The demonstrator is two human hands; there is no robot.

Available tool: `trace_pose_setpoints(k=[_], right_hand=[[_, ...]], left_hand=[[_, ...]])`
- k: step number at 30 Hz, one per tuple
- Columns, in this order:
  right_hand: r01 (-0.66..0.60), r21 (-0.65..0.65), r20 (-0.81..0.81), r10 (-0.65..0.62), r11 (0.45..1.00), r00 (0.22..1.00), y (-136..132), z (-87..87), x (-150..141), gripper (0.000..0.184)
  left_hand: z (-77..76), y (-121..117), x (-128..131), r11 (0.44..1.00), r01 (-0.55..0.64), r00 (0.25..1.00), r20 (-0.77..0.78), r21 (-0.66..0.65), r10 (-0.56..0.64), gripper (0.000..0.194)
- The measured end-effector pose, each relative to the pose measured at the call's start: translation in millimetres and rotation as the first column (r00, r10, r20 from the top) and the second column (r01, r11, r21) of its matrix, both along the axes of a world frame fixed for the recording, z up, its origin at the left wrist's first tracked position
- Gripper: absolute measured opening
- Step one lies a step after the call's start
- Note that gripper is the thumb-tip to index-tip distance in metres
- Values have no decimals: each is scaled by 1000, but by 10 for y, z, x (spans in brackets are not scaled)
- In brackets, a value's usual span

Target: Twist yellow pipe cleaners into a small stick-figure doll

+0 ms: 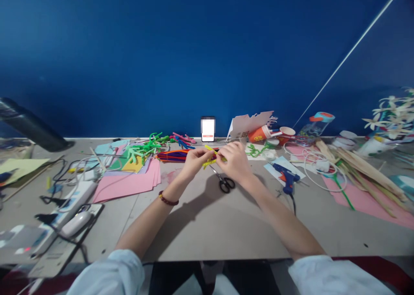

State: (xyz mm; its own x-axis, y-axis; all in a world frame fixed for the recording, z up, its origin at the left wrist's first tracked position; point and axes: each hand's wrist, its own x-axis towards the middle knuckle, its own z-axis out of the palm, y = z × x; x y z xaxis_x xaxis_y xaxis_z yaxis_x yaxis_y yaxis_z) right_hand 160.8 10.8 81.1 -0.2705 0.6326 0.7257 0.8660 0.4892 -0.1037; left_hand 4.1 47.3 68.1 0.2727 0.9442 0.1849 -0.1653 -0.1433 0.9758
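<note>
Both hands meet over the middle of the table, pinching yellow pipe cleaners between them. My left hand has its thumb and fingertips closed on one part. My right hand has its fingers curled around the other end, and they hide some of it. Just below the hands lies a pair of scissors with black handles, its blades pointing up toward the pipe cleaners. Behind my left hand rests a bundle of orange and purple pipe cleaners.
A phone stands against the blue wall. Pink paper, bent green pipe cleaners and a power strip lie left. To the right are a blue glue gun, orange paper cups, a white cable and dried husks.
</note>
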Motion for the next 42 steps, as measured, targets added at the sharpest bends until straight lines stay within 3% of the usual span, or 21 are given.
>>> trace_pose_setpoints(k=[5,9,15,19,22,28,36,42], right_hand=[[29,101,230,-51,994,972,-19,23,21,24],[20,85,286,-43,996,957,-40,54,15,26],[-94,-146,40,101,985,994,-13,57,75,19],[-235,-359,-105,211,903,972,23,87,194,15],[-256,-434,-73,249,864,966,35,128,273,15],[-83,-296,189,144,952,971,-16,150,228,21],[34,-63,260,-17,997,966,-105,99,46,33],[29,-70,148,-18,997,989,-85,36,-13,34]], left_hand=[[20,19,-21,1000,25,999,-42,-6,-25,32],[27,-8,-11,999,38,998,-40,0,-38,33],[8,-3,-9,993,73,997,-18,90,-72,33],[-17,12,-16,974,158,984,-108,164,-141,32],[-30,5,-7,966,164,979,-155,199,-134,32],[-44,-25,8,966,41,958,-286,254,35,29],[-28,-11,10,999,-5,989,-145,-52,-2,29],[-95,22,23,973,-54,998,-33,-223,48,33]])
